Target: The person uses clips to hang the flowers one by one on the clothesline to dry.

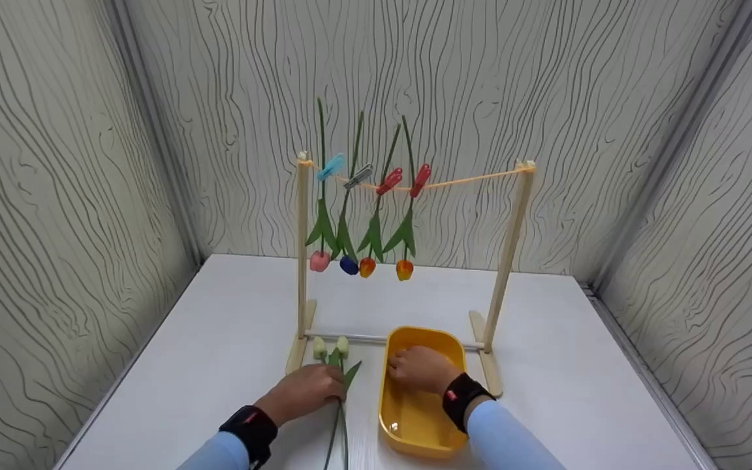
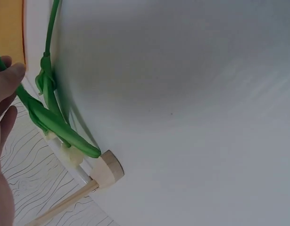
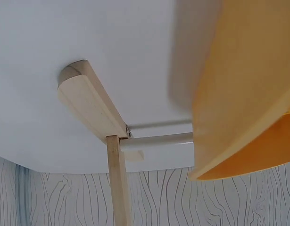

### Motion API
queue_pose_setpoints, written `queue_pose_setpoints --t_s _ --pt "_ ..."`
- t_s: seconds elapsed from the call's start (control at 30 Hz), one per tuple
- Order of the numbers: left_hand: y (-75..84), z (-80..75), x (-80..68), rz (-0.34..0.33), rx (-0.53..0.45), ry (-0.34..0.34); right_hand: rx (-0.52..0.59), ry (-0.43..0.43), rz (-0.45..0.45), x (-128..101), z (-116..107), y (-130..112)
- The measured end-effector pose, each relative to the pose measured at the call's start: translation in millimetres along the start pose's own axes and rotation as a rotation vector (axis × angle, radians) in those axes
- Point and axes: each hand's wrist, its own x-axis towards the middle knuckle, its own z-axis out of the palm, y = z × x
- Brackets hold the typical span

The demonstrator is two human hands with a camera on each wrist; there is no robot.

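On the white desk, just in front of a small wooden rack, the left hand lies over the green stems of two pale tulips, fingers curled around them; the left wrist view shows a thumb beside the stems and leaves. Both pale flower heads point toward the rack's left foot, and the stems run back past the hand toward the desk's near edge. Just to the right sits a yellow tub, touching the rack's bottom rail. Inside it the right hand reaches down with fingers bent; whether it grips anything I cannot tell. Above, four tulips hang head-down from an orange string, each held by a clip.
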Motion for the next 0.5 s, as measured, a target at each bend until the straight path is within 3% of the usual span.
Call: queue_pose_setpoints --t_s 0.27,0.5 --pt "-1.4 -4.1 1.9 -0.104 -0.168 -0.001 0.171 -0.072 0.014 -5.0 -7.0 -0.3" --pt "-2.7 -3.7 1.0 -0.179 -0.187 0.011 0.248 -0.074 0.032 -1.6 -16.1 -0.1"
